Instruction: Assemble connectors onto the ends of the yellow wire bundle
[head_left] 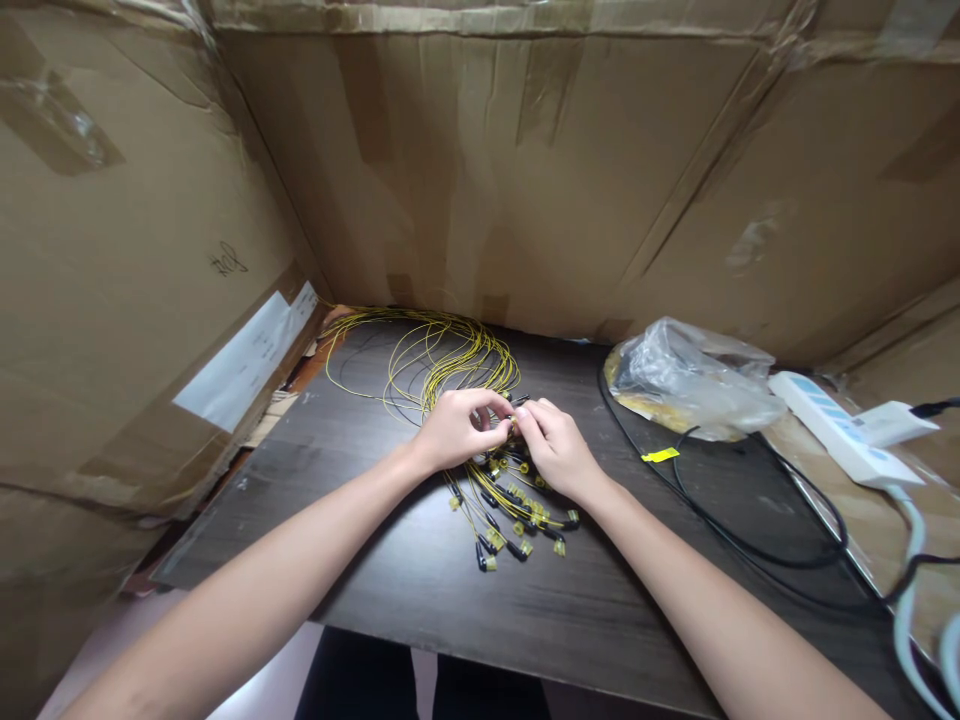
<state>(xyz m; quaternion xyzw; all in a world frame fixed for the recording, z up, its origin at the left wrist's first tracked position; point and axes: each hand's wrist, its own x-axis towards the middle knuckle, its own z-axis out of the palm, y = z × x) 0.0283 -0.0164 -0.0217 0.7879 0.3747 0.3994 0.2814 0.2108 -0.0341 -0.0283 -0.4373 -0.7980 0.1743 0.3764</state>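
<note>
A bundle of thin yellow cables (431, 355) lies coiled on the dark wooden table (360, 560). Their ends, with small black and yellow connectors (510, 520), fan out toward me. My left hand (454, 428) and my right hand (555, 445) meet over the bundle. Both are closed in a pinch on one connector end (513, 414) held between their fingertips.
Cardboard walls (525, 170) stand close on the left, back and right. A crumpled clear plastic bag (690, 380) lies at the right. Beside it are a white power strip (840, 425), a black cable (750, 545) with a yellow tag (660, 455), and white cords.
</note>
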